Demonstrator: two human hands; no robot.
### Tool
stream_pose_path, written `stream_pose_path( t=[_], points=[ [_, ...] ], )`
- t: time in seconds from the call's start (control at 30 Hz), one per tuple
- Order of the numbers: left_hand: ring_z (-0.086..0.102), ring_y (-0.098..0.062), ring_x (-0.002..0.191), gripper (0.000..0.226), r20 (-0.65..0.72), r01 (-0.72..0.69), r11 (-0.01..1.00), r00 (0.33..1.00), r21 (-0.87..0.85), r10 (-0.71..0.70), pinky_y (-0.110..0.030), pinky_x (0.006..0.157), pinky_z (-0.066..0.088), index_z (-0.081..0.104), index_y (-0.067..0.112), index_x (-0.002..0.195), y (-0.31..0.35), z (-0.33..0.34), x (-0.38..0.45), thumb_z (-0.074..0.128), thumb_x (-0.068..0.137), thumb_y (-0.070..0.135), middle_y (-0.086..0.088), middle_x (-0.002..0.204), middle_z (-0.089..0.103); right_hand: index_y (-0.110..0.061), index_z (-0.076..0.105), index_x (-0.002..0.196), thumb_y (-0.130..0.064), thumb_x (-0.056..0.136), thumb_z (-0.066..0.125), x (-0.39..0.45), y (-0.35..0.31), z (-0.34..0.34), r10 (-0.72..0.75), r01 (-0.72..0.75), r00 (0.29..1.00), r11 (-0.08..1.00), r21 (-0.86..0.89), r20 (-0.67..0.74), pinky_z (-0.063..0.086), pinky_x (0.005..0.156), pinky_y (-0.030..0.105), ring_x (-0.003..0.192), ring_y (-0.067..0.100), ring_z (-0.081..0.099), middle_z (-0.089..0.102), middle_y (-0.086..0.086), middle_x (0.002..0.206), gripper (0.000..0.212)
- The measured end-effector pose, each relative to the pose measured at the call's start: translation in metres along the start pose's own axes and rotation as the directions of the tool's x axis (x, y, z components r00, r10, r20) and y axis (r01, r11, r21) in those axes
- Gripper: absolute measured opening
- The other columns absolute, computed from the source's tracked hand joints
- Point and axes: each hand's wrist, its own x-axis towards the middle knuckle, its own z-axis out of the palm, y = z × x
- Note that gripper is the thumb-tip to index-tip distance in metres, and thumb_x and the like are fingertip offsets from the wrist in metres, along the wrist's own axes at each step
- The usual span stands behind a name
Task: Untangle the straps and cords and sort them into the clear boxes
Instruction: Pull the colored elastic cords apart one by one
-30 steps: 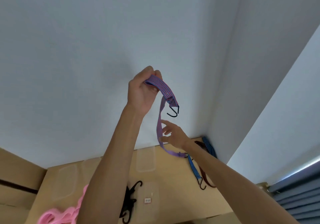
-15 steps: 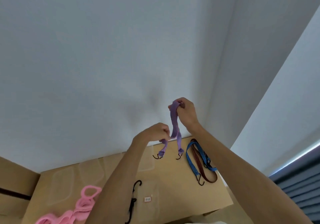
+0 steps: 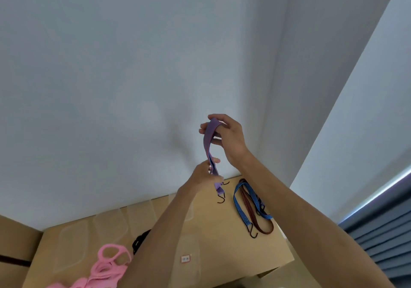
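Between the two raised hands hangs a flat purple elastic strap with black wire hooks (image 3: 209, 145), doubled over: the right hand (image 3: 226, 136) has its fingers closed around the fold at the top, the left hand (image 3: 205, 173) pinches both runs lower down, and the hooks dangle just under it. The strap looks freed and is being folded (a judgement). Next it needs lowering into one of the clear plastic boxes (image 3: 106, 227) on the cardboard tabletop (image 3: 222, 243), well below. A blue striped strap (image 3: 241, 207) and dark red cord (image 3: 251, 212) lie tangled to the right.
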Motion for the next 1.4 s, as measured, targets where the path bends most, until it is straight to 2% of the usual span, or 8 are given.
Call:
stream_pose_path(
  t=[0.17,0.33,0.63,0.8,1.0,1.17,1.27,1.4],
  points=[
    [0.063,-0.022,0.075,0.015,-0.023,0.04,0.999,0.999,-0.014,-0.04,-0.033,0.074,0.048,0.07,-0.002,0.089,0.003,0.001,0.002,0.063,0.087,0.01,-0.008,0.082,0.072,-0.005,0.063,0.11,0.01,0.09,0.041,0.008,-0.01,-0.019,0.025,0.008,0.985,0.982,0.187,-0.173,0.059,0.066,0.037,0.087,0.032,0.073,0.073,0.019,0.093,0.033],
    [0.057,-0.025,0.062,0.012,-0.085,0.058,0.955,0.993,-0.291,-0.086,-0.035,0.071,0.047,0.058,0.0,0.079,0.003,-0.018,-0.002,0.053,0.086,-0.008,-0.014,0.065,0.063,-0.007,0.064,0.105,0.012,0.089,0.037,0.005,0.026,-0.05,0.068,-0.091,0.828,0.996,-0.013,-0.556,0.061,0.083,0.044,0.088,0.022,0.063,0.065,0.008,0.094,0.037],
    [0.055,-0.01,0.063,0.074,-0.012,-0.037,0.994,0.999,0.1,0.039,-0.023,0.062,0.044,0.045,0.033,0.137,0.007,-0.067,-0.001,0.061,0.076,-0.007,0.006,0.077,0.061,-0.012,0.065,0.109,0.004,0.094,0.036,-0.01,0.072,-0.111,0.403,-0.203,0.518,0.915,0.349,-0.755,0.056,0.056,0.026,0.071,0.017,0.063,0.065,0.008,0.092,0.036],
    [0.068,-0.023,0.059,0.043,-0.26,-0.011,1.0,0.966,-0.024,0.004,-0.031,0.057,0.052,0.068,0.017,0.112,-0.003,-0.062,-0.008,0.059,0.075,-0.003,-0.004,0.069,0.071,-0.005,0.06,0.111,-0.008,0.101,0.041,-0.013,0.076,-0.121,0.477,-0.27,0.428,0.878,0.395,-0.767,0.052,0.048,0.023,0.065,0.012,0.06,0.064,0.002,0.077,0.022],
    [0.054,-0.013,0.067,0.029,-0.235,-0.202,0.961,0.959,-0.188,0.156,-0.029,0.064,0.045,0.077,0.032,0.084,0.024,-0.07,-0.006,0.071,0.083,0.003,0.002,0.074,0.064,-0.007,0.043,0.147,-0.006,0.099,0.04,-0.024,0.086,-0.11,0.38,-0.602,0.587,0.796,-0.072,-0.715,0.046,0.069,0.03,0.077,0.016,0.052,0.059,0.01,0.107,0.048],
    [0.069,-0.009,0.081,0.03,-0.129,-0.235,0.957,0.968,-0.17,0.215,-0.019,0.067,0.05,0.076,0.03,0.097,0.062,-0.069,0.0,0.076,0.078,0.006,0.013,0.087,0.075,-0.018,0.053,0.14,-0.013,0.089,0.061,-0.031,0.081,-0.073,0.172,-0.221,0.967,0.933,-0.283,-0.189,0.044,0.104,0.031,0.128,0.016,0.055,0.059,0.002,0.138,0.051],
    [0.073,-0.013,0.085,0.029,-0.122,-0.258,0.926,0.965,-0.275,0.233,-0.025,0.071,0.058,0.077,0.031,0.099,0.08,-0.063,-0.001,0.074,0.077,0.011,0.003,0.087,0.077,-0.021,0.064,0.108,-0.051,0.089,0.061,-0.025,0.067,-0.05,0.204,-0.135,0.96,0.938,-0.319,0.192,0.053,0.093,0.038,0.102,0.013,0.066,0.073,-0.003,0.103,0.036],
    [0.069,-0.019,0.079,0.027,-0.206,-0.288,0.857,0.954,-0.427,0.219,-0.039,0.073,0.061,0.077,0.023,0.103,0.088,-0.069,-0.004,0.071,0.079,0.013,-0.009,0.08,0.072,-0.03,0.063,0.108,-0.035,0.072,0.082,-0.02,0.073,-0.035,0.112,-0.013,0.973,0.899,-0.438,0.2,0.057,0.083,0.031,0.093,0.012,0.067,0.071,-0.005,0.103,0.041]
  ],
)
